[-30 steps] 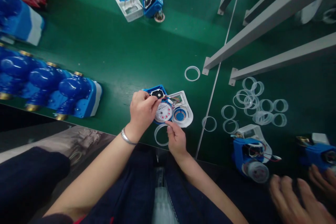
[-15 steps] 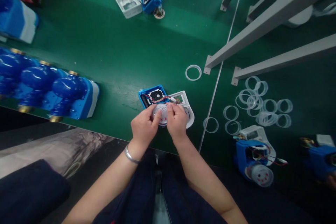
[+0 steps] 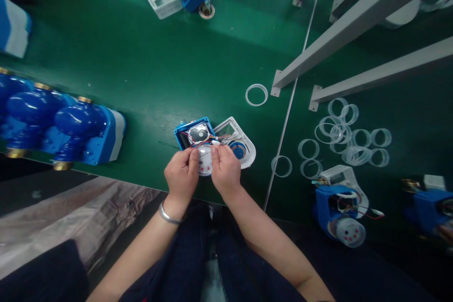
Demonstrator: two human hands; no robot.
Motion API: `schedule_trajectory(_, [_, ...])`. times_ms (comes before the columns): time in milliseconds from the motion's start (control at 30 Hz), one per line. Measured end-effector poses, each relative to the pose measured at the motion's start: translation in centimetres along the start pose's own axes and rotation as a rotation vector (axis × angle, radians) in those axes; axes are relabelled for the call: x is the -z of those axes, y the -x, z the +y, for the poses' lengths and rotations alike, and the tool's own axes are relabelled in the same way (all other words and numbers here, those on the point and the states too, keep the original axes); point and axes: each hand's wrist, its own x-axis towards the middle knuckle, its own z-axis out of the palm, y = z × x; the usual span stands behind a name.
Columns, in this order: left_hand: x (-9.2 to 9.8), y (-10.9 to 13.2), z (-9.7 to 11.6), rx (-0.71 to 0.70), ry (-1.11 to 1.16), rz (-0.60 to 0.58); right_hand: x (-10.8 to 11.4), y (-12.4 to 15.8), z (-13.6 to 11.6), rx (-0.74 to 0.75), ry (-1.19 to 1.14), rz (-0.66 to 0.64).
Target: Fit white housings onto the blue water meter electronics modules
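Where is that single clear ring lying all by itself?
In the head view, the lone ring lies on the green table, right of centre, beyond the open blue meter and just left of a grey rail foot.

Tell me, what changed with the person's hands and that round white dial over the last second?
The right hand left the loose clear ring at the table's edge and came up to join the left hand; both now pinch the white dial, lifted and tilted from flat. That ring is gone from view. The open blue meter and the scattered clear rings lie as before.
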Motion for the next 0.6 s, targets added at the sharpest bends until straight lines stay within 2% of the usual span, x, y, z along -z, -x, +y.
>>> schedule_trajectory(333, [-0.3,-0.2,0.2,-0.022,-0.033,0.025,-0.4,-0.2,1.4,0.091,0.173,0.003])
schedule_trajectory(467, [-0.4,-0.2,0.3,-0.019,-0.018,0.031,-0.4,-0.4,1.6,0.131,0.134,-0.007])
schedule_trajectory(600, [-0.4,-0.3,0.3,0.002,-0.011,0.028,1.0,0.1,1.5,0.124,0.003,0.0])
